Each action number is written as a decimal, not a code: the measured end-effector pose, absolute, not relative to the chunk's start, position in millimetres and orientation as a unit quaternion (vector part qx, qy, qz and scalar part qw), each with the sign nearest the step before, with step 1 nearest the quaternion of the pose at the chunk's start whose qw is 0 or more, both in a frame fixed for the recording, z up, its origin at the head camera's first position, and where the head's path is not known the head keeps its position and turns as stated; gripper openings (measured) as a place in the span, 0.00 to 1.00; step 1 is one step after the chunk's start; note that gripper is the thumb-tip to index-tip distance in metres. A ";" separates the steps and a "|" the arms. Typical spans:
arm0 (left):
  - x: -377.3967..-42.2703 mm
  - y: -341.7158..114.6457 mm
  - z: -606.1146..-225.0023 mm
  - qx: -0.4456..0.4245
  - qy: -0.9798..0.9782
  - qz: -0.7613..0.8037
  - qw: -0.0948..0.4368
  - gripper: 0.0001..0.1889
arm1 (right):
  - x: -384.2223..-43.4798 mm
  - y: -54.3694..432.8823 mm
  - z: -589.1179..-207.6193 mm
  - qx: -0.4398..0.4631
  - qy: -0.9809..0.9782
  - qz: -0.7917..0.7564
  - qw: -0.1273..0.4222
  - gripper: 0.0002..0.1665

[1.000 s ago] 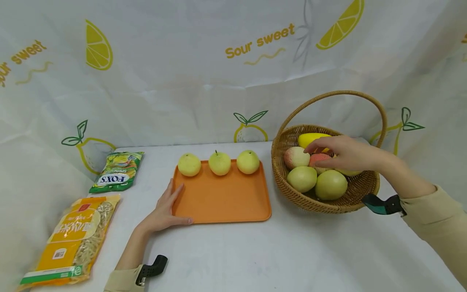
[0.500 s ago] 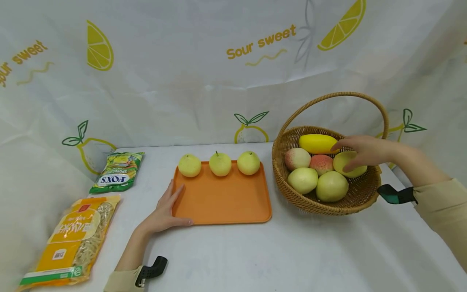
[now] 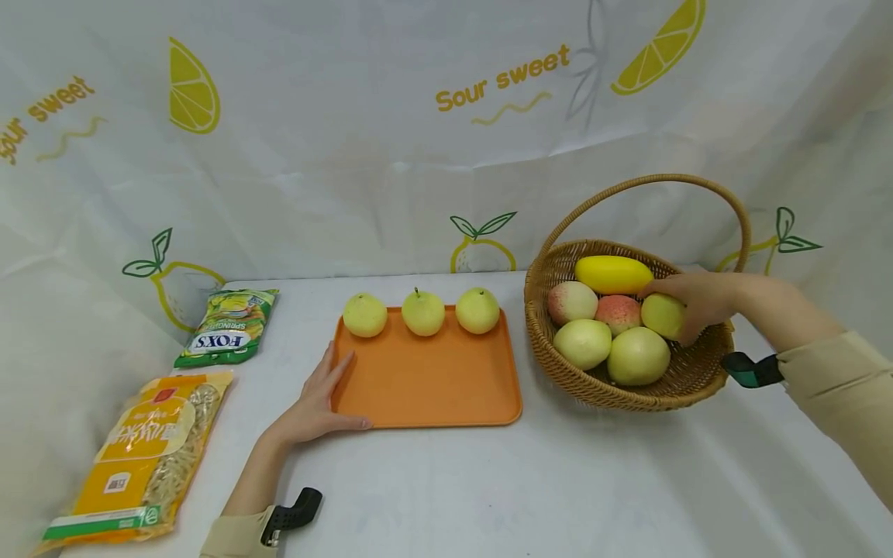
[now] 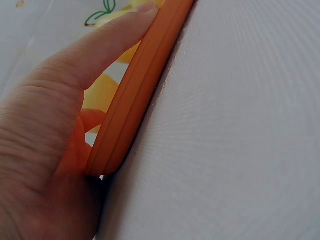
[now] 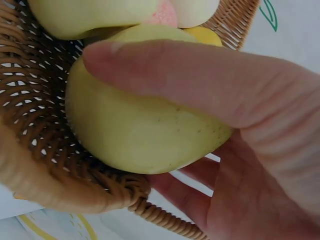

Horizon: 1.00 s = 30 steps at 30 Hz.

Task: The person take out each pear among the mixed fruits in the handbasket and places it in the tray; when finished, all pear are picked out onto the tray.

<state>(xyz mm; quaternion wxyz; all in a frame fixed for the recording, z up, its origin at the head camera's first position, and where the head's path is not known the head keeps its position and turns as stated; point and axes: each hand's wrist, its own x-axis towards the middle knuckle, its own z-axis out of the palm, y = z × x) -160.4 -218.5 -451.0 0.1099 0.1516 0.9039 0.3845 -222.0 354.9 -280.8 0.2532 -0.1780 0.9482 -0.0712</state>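
My right hand (image 3: 705,301) reaches into the wicker basket (image 3: 607,397) and grips a round yellow-green pear (image 3: 661,315) at its right side. In the right wrist view the thumb lies across this pear (image 5: 150,130), with the fingers around its far side. My left hand (image 3: 317,403) rests at the near left corner of the orange tray (image 3: 432,380), fingers spread over the left rim. Its thumb lies along the front edge, as the left wrist view shows. Three yellow-green pears, left (image 3: 365,315), middle (image 3: 422,313) and right (image 3: 477,311), stand along the tray's back.
Two pale green fruits (image 3: 638,356), two pinkish peaches (image 3: 618,314) and a long yellow fruit (image 3: 614,275) share the basket. Its handle (image 3: 656,178) arches overhead. Left of the tray lie a green FOX'S bag (image 3: 226,325) and a yellow noodle packet (image 3: 139,457).
My right hand moved rightward over the basket, then lowered and took hold of the pear there, which appears tilted now. The left hand stays at the tray.
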 end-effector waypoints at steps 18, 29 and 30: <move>-159.2 -219.2 -449.9 0.148 0.905 0.384 0.112 0.62 | -219.0 352.4 -279.4 -0.208 0.946 -0.064 0.240 0.44; -159.4 -218.1 -449.5 0.142 0.904 0.386 0.112 0.62 | -206.8 346.7 -272.7 -0.205 0.962 -0.076 0.160 0.45; -159.5 -217.8 -449.6 0.141 0.904 0.387 0.113 0.62 | -205.1 345.5 -272.4 -0.203 0.964 -0.078 0.152 0.46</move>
